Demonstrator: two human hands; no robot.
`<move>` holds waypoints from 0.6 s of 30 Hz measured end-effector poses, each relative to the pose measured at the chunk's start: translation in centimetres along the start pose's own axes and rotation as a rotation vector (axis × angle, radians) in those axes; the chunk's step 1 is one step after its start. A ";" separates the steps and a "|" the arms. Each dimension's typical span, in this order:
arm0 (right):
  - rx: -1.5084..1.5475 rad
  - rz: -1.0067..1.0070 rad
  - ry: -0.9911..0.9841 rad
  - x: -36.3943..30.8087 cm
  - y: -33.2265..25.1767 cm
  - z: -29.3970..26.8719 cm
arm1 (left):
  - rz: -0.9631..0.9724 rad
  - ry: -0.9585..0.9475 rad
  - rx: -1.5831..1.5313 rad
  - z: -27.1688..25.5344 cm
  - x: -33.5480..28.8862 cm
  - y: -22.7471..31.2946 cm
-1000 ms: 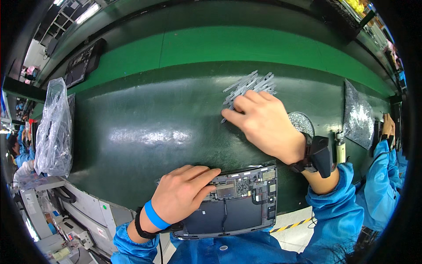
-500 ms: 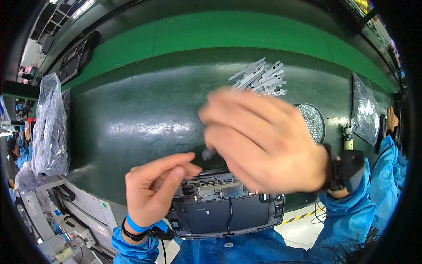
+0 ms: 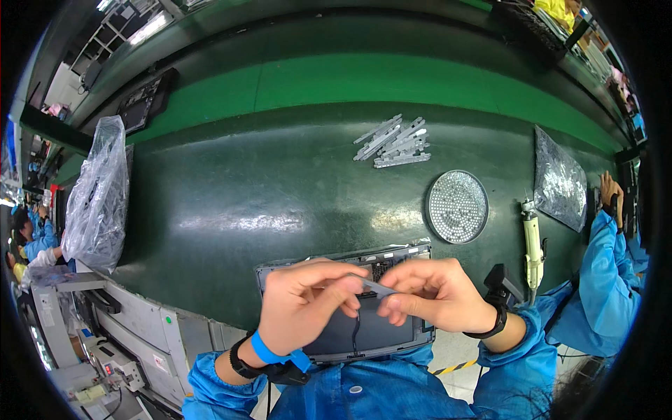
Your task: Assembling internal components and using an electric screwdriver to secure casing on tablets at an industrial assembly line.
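In front of me lies an opened laptop-like device with a flat black panel and bare circuitry along its far edge. Both hands meet above it. A thin grey strip-shaped part spans the gap between them. My left hand pinches its left end between thumb and fingers. My right hand has closed on the other end. My fingers and the strip cover part of the device's circuitry. Farther off is a loose pile of similar grey strips.
A round tray of small shiny pieces sits right of centre. Beyond it are an electric screwdriver and a plastic bag. Crumpled clear plastic lies at left. A co-worker's blue sleeve and hand are at far right.
My right hand has drawn back from the far side, down to my left hand over the device. The grey strip now lies between both hands. The head view has shifted.
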State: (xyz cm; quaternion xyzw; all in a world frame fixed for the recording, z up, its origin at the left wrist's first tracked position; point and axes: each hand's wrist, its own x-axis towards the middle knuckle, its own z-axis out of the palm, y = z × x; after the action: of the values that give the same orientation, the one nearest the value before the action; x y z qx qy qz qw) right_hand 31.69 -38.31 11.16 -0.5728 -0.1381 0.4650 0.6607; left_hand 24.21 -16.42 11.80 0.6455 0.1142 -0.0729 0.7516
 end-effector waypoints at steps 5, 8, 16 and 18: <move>-0.328 -0.278 0.335 -1.2 2.3 0.7 | -0.058 0.013 -0.016 -0.5 -0.2 -0.5; -1.343 -0.846 0.494 -0.9 3.0 2.0 | -0.212 -0.028 -0.272 0.6 -0.5 -1.3; -1.213 -0.896 0.374 -2.6 1.2 2.2 | -0.237 -0.461 0.401 -0.8 -0.9 -0.7; -1.073 -0.675 0.234 -2.2 0.0 1.0 | -0.089 -0.593 0.515 -0.3 -0.8 -0.8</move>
State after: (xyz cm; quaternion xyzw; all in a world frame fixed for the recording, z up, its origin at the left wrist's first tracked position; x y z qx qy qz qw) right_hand 29.82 -39.44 12.25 -0.7956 -0.4510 0.0322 0.4032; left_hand 23.26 -16.24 11.20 0.7583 -0.1019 -0.3146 0.5618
